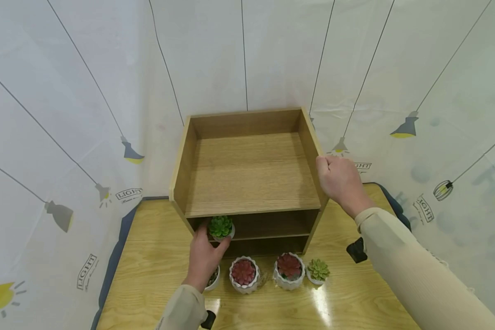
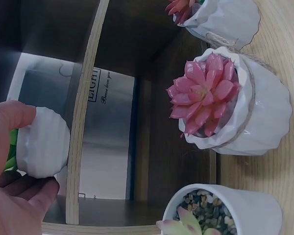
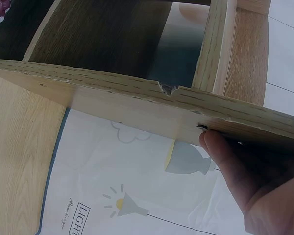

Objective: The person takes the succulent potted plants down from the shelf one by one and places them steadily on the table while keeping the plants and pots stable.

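A small wooden shelf unit [image 1: 251, 169] stands on the table, with a tray-like top and two open levels below. My left hand [image 1: 204, 256] grips a small white ribbed pot [image 2: 43, 142] with a green succulent [image 1: 221, 226], at the left front of the upper level. In the left wrist view the pot is close against the shelf board [image 2: 85, 88]; whether its base rests there I cannot tell. My right hand [image 1: 340, 178] holds the unit's right side panel [image 3: 112, 105] near the top edge, its thumb side against the outer face.
Before the unit stand two white pots with red succulents [image 1: 244, 272] [image 1: 289, 266], a small pot with a light green succulent [image 1: 318, 269], and a pebble-filled white pot [image 2: 250, 210] partly behind my left arm. Behind hangs a lamp-printed cloth [image 1: 280, 55].
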`<act>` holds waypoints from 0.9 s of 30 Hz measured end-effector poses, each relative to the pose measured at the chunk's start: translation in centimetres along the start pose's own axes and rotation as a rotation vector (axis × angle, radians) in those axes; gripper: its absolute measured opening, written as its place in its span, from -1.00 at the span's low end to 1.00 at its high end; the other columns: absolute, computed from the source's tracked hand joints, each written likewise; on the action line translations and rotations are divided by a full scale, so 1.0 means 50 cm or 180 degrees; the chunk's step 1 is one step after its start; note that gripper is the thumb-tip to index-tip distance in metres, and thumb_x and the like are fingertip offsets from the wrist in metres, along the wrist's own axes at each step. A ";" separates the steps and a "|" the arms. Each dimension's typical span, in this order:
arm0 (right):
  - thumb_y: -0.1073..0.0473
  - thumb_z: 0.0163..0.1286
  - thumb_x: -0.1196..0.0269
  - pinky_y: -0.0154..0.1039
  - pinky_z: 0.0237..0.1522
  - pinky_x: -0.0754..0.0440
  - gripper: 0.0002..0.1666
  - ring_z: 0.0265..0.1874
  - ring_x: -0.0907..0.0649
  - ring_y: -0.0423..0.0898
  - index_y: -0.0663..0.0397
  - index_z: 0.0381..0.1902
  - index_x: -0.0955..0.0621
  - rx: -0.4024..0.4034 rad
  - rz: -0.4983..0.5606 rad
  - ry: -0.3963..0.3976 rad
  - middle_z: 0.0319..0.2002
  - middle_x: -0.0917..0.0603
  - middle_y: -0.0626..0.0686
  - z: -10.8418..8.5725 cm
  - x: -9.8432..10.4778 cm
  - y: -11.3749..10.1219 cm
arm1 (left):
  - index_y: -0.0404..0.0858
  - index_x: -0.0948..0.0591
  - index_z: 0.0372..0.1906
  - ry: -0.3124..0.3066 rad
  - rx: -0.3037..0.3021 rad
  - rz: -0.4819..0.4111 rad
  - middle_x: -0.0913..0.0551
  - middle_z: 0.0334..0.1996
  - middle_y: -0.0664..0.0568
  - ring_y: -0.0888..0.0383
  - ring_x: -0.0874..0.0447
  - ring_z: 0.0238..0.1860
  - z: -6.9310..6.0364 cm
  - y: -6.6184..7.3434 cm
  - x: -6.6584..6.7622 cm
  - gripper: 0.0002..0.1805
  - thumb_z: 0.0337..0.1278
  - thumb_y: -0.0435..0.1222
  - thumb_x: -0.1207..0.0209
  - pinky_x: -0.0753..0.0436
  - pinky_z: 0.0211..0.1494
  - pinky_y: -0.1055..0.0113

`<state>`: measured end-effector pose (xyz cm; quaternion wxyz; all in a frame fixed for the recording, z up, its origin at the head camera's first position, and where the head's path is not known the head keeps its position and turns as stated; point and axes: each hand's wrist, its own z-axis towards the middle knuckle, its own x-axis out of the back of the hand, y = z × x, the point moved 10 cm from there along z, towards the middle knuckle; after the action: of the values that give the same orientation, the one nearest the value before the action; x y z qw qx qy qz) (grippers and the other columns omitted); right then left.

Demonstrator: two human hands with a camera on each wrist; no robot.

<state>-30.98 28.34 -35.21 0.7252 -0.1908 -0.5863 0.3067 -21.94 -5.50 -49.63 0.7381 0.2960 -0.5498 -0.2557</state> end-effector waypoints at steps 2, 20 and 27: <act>0.06 0.66 0.29 -0.19 -0.58 -0.25 -0.38 -0.71 -0.21 -0.09 0.02 -0.70 -0.26 -0.0001 -0.0003 0.0004 -0.76 -0.23 -0.06 0.000 0.000 0.000 | -0.39 -0.45 0.36 0.0006 0.0026 -0.0011 -0.61 0.13 -0.34 -0.29 -0.62 0.15 0.001 -0.002 0.000 -0.25 0.09 -0.25 -0.48 -0.62 0.19 -0.19; 0.05 0.65 0.31 -0.20 -0.59 -0.21 -0.38 -0.73 -0.18 -0.08 0.03 -0.70 -0.24 -0.0033 0.0002 -0.0046 -0.76 -0.21 -0.03 -0.001 -0.001 0.004 | -0.35 -0.57 0.23 0.0037 -0.0012 -0.0050 -0.66 0.06 -0.28 -0.21 -0.68 0.07 0.008 0.002 -0.008 -0.34 0.03 -0.23 -0.54 -0.67 0.12 -0.14; 0.03 0.66 0.31 -0.19 -0.58 -0.23 -0.37 -0.72 -0.20 -0.08 0.03 -0.69 -0.25 -0.0051 -0.0018 -0.0066 -0.76 -0.22 -0.04 -0.001 -0.002 0.001 | -0.34 -0.57 0.23 0.0065 0.0047 -0.0124 -0.67 0.04 -0.26 -0.17 -0.71 0.01 0.007 -0.002 -0.007 -0.34 0.02 -0.23 -0.55 -0.72 0.02 -0.09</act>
<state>-30.94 28.32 -35.32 0.7184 -0.1917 -0.5967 0.3020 -22.38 -5.37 -49.86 0.7364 0.3147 -0.5381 -0.2630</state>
